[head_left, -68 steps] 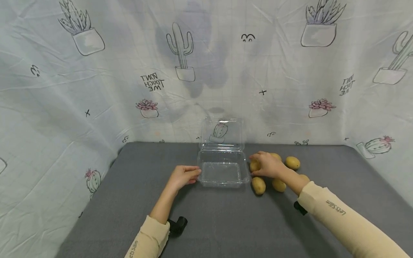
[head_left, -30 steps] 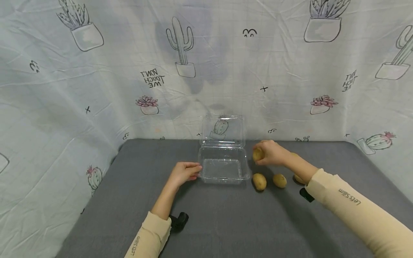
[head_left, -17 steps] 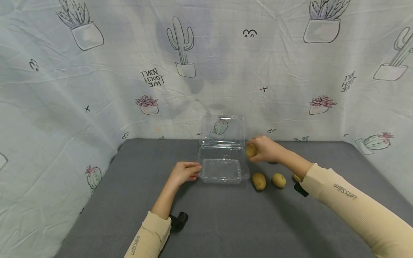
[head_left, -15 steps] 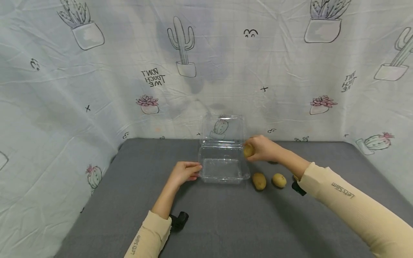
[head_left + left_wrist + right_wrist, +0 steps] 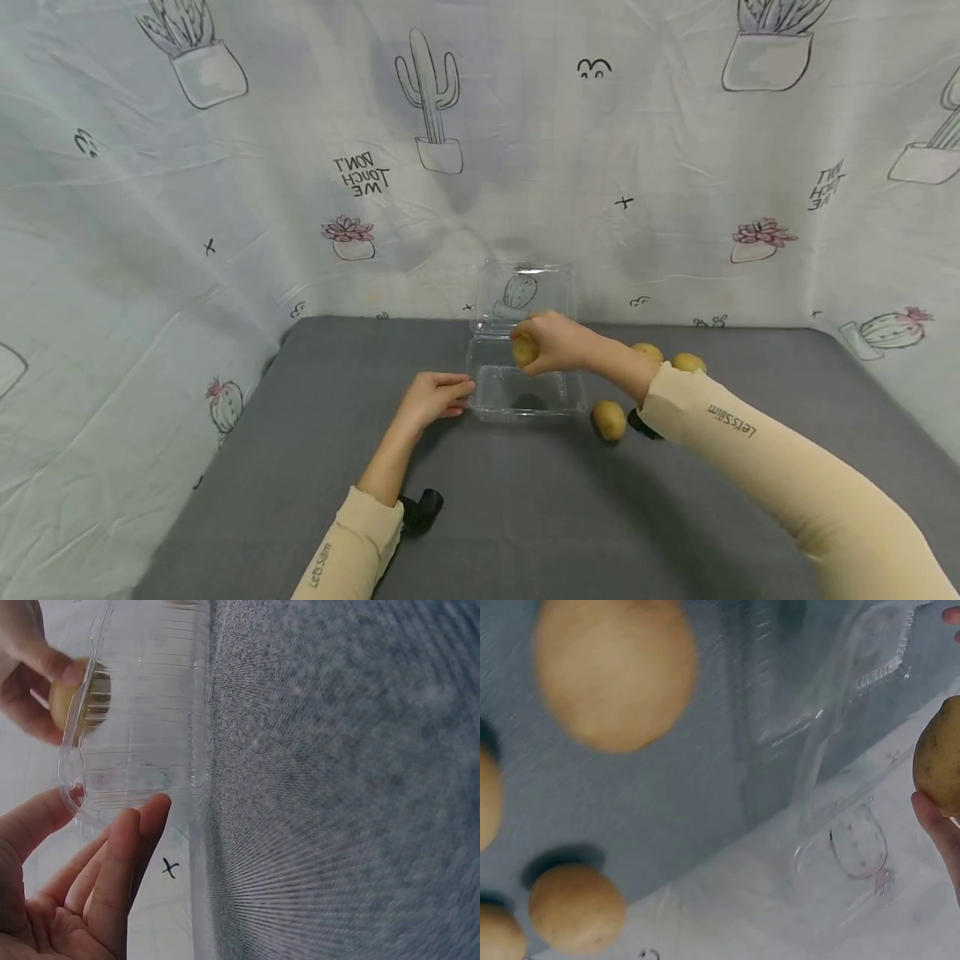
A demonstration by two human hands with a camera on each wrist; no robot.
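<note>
A clear plastic clamshell container (image 5: 525, 410) stands on the grey table with its lid (image 5: 551, 287) raised behind it. At its left side my left hand (image 5: 431, 398) holds the rim, thumb at the edge and fingers against the outer wall in the left wrist view. Over the container's tray my right hand (image 5: 558, 342) grips a potato (image 5: 524, 350) between thumb and fingers. That same potato (image 5: 939, 761) shows at the right edge of the right wrist view. One more potato (image 5: 608, 421) lies just right of the container.
Farther right on the table lie a potato (image 5: 688, 362) and another potato (image 5: 647, 352), partly behind the right forearm. A white cloth (image 5: 660, 167) printed with cacti hangs behind the table. Black wrist devices (image 5: 422, 512) sit under the sleeves.
My right hand gripped a potato on the right, lifted it and carried it left, from beside the container to over its tray. My left hand stays at the rim.
</note>
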